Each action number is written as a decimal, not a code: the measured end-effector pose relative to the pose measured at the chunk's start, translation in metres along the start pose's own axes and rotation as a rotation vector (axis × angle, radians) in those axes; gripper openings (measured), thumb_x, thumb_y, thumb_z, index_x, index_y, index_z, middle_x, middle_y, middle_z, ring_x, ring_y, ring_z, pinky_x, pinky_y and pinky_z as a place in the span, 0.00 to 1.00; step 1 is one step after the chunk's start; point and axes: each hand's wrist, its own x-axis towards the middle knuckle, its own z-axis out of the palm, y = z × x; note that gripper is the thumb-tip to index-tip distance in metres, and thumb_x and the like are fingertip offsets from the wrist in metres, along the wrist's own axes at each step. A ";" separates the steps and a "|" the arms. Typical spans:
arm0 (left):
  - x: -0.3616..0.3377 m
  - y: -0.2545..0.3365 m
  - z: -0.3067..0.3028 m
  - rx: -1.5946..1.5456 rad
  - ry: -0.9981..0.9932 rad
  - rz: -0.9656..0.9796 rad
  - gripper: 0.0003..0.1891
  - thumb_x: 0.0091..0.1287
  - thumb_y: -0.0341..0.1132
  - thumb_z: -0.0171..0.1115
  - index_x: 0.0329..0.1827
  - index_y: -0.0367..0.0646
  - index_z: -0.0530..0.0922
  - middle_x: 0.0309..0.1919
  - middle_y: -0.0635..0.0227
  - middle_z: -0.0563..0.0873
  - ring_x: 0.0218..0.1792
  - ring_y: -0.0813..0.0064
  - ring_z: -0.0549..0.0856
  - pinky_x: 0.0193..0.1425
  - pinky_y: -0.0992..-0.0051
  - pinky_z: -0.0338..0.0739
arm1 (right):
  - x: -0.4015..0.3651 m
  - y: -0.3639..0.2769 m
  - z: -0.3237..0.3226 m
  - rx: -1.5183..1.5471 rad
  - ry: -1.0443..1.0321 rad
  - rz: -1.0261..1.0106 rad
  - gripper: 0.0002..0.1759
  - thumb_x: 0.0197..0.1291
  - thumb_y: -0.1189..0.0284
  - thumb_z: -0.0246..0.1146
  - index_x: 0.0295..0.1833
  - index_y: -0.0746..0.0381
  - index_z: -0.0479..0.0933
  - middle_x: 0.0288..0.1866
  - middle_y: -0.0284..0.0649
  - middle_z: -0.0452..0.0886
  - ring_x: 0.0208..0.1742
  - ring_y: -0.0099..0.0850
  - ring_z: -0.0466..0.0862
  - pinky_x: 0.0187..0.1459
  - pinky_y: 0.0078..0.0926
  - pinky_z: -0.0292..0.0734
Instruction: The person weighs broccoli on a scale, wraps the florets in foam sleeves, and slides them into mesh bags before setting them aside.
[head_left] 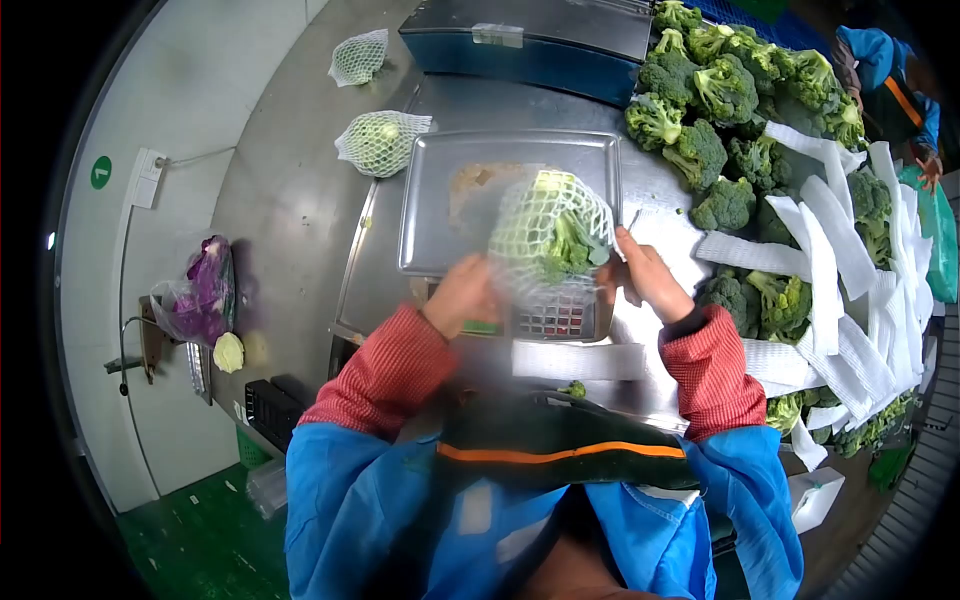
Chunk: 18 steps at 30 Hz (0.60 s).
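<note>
Between my hands, above the weighing scale, is a head of broccoli [572,240] partly covered by a white foam net [520,240]. My left hand [465,295], somewhat blurred, is closed at the net's left edge. On the other side, my right hand [648,277] grips the right edge, its thumb upward and fingertips partly hidden. Beneath them is the scale's steel tray [430,200], with the keypad [550,320] at its near side. A flat white foam sleeve [580,361] lies just in front of the scale.
Broccoli heads [725,90] are heaped at the right, with loose foam sleeves [825,270] over them. Two netted pieces [383,143] sit left of the tray. A dark metal box [530,50] stands behind. Purple produce [208,280] lies far left. Another person [885,80] is at far right.
</note>
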 end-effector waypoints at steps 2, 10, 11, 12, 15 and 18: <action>-0.013 0.012 -0.003 0.090 0.242 0.225 0.19 0.74 0.47 0.45 0.61 0.48 0.69 0.44 0.66 0.76 0.33 0.80 0.76 0.33 0.77 0.81 | -0.013 -0.014 -0.006 -0.240 0.327 -0.134 0.35 0.70 0.45 0.44 0.40 0.70 0.78 0.17 0.41 0.78 0.20 0.31 0.79 0.26 0.28 0.72; 0.008 0.031 0.024 -0.252 -0.054 0.443 0.38 0.62 0.29 0.63 0.73 0.42 0.53 0.66 0.56 0.67 0.65 0.64 0.71 0.63 0.61 0.74 | 0.002 -0.029 0.034 -0.280 0.257 -0.559 0.42 0.60 0.57 0.63 0.74 0.61 0.55 0.52 0.60 0.80 0.49 0.50 0.84 0.50 0.38 0.77; 0.015 0.038 0.014 -0.389 -0.090 0.461 0.34 0.63 0.29 0.61 0.72 0.42 0.56 0.64 0.57 0.69 0.63 0.64 0.73 0.60 0.61 0.76 | 0.005 -0.036 0.033 -0.253 0.202 -0.547 0.42 0.59 0.58 0.64 0.74 0.60 0.55 0.51 0.58 0.80 0.48 0.48 0.83 0.50 0.37 0.76; 0.022 0.044 0.000 -0.523 -0.133 0.469 0.31 0.64 0.28 0.59 0.70 0.42 0.58 0.62 0.58 0.70 0.61 0.64 0.75 0.58 0.61 0.78 | 0.009 -0.044 0.033 -0.224 0.153 -0.529 0.42 0.59 0.58 0.64 0.74 0.60 0.55 0.51 0.56 0.80 0.47 0.47 0.83 0.50 0.36 0.76; 0.051 0.076 -0.043 -0.591 -0.152 0.562 0.23 0.67 0.29 0.54 0.65 0.43 0.64 0.58 0.59 0.75 0.57 0.62 0.80 0.55 0.60 0.81 | 0.017 -0.069 0.028 -0.343 0.143 -0.622 0.39 0.58 0.60 0.65 0.73 0.58 0.58 0.45 0.49 0.79 0.44 0.43 0.81 0.48 0.34 0.76; 0.087 0.121 -0.091 -0.424 0.114 0.708 0.22 0.65 0.27 0.56 0.63 0.46 0.65 0.55 0.59 0.77 0.54 0.62 0.81 0.49 0.59 0.82 | 0.042 -0.062 -0.003 -0.529 0.461 -0.625 0.38 0.56 0.59 0.67 0.70 0.58 0.63 0.42 0.48 0.79 0.40 0.44 0.82 0.42 0.37 0.78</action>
